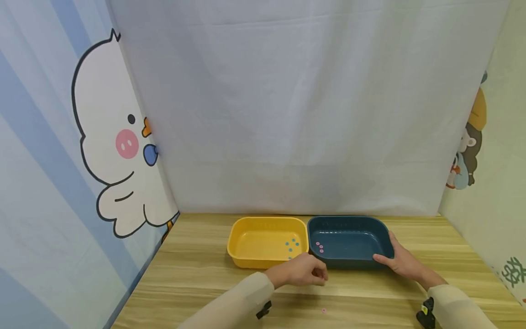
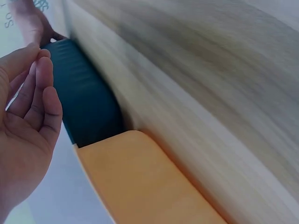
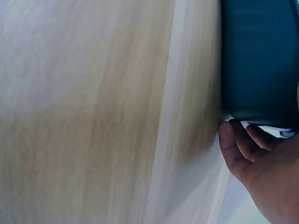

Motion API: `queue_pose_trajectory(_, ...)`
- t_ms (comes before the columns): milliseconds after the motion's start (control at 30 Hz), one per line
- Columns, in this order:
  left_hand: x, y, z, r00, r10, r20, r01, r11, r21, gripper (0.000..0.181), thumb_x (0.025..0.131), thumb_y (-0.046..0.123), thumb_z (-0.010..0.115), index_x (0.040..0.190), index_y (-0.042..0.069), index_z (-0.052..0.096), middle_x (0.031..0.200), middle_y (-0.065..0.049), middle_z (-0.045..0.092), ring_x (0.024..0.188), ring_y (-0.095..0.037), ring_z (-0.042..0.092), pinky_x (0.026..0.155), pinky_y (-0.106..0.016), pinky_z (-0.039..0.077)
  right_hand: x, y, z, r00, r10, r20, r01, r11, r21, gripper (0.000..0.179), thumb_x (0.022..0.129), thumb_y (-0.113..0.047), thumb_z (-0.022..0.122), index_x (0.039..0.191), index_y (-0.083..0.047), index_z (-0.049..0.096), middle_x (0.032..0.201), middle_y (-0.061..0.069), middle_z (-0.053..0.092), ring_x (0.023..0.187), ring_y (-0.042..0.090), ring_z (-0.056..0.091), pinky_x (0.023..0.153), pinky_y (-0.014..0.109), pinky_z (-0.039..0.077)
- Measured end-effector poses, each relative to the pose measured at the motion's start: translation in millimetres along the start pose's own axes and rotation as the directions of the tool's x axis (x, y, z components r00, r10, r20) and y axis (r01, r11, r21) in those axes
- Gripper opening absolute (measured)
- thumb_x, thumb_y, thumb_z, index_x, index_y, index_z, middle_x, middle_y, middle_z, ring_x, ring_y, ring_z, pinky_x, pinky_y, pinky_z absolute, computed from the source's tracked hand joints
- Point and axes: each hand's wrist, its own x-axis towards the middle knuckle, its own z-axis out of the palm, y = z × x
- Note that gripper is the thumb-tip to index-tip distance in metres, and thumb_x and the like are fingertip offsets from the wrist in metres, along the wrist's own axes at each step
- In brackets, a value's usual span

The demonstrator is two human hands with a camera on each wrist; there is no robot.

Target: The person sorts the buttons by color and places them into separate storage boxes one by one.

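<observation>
My left hand (image 1: 302, 269) hovers over the table before the seam between two plastic tubs. In the left wrist view its thumb and index fingertips meet; whether anything small lies between them is hidden. The yellow tub (image 1: 250, 263) has several tiny blue rings (image 1: 290, 250) in its right part. In the dark blue tub (image 1: 349, 263), three tiny pink rings (image 1: 321, 246) lie near the left wall. My right hand (image 1: 404, 262) holds that tub at its right front corner, thumb over the front rim and fingers round the end. One pink ring (image 1: 323, 310) lies on the table nearer me.
Both tubs stand side by side on a wood-grain table (image 1: 193, 256), close to the white curtain (image 1: 287, 114) at its back edge. Printed cloth walls close off the left and right sides. A small black device (image 1: 426, 313) is at the right wrist.
</observation>
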Motion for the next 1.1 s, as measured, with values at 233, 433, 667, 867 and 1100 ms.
queue_pose_trajectory(233,7.8,6.3,-7.1,0.997,0.018,-0.076,-0.022,0.999,-0.049,0.011,0.091,0.014,0.064,0.098,0.010,0.072,0.083,0.012,0.065,0.072,0.008,0.054,0.067,-0.008,0.044,-0.4,4,1,1.000,-0.003,-0.003,0.003,1.000,-0.007,0.104,0.089,-0.032,0.065,0.142,0.014,-0.012,0.140,0.047,0.006,0.125,0.062,0.017,0.097,0.067,0.022)
queue_pose_trajectory(433,14.8,9.4,-12.1,0.988,-0.079,-0.130,0.057,0.984,-0.169,0.012,0.092,0.017,0.063,0.099,0.014,0.072,0.084,0.015,0.065,0.074,0.007,0.056,0.072,-0.013,0.047,-1.5,4,2,1.000,0.004,-0.002,-0.004,1.000,-0.012,0.105,0.089,-0.033,0.065,0.142,0.014,-0.012,0.140,0.047,0.007,0.125,0.062,0.018,0.097,0.067,0.023)
queue_pose_trajectory(667,24.1,9.6,-19.3,0.959,-0.194,-0.209,0.121,0.940,-0.318,0.010,0.092,0.017,0.063,0.097,0.015,0.071,0.084,0.013,0.065,0.073,0.000,0.057,0.065,-0.016,0.048,-0.5,5,1,1.000,-0.002,-0.002,0.002,1.000,0.007,0.104,0.089,-0.034,0.065,0.142,0.014,-0.011,0.141,0.046,0.004,0.126,0.062,0.015,0.098,0.068,0.020)
queue_pose_trajectory(867,35.0,5.9,-22.8,0.928,-0.231,-0.292,0.132,0.938,-0.320,0.013,0.093,0.019,0.062,0.101,0.014,0.071,0.086,0.013,0.064,0.072,0.000,0.056,0.066,-0.016,0.048,1.0,5,0,1.000,-0.015,-0.008,0.015,1.000,0.014,0.104,0.089,-0.033,0.065,0.142,0.015,-0.010,0.141,0.047,0.004,0.125,0.062,0.015,0.097,0.068,0.019)
queue_pose_trajectory(1100,44.0,3.9,-22.0,0.891,-0.290,-0.350,0.177,0.930,-0.322,0.013,0.092,0.019,0.064,0.101,0.015,0.072,0.085,0.013,0.063,0.072,0.000,0.055,0.064,-0.015,0.047,1.3,3,1,1.000,-0.006,-0.004,0.006,1.000,0.014,0.103,0.088,-0.033,0.066,0.142,0.016,-0.008,0.141,0.046,0.005,0.127,0.061,0.015,0.099,0.067,0.019)
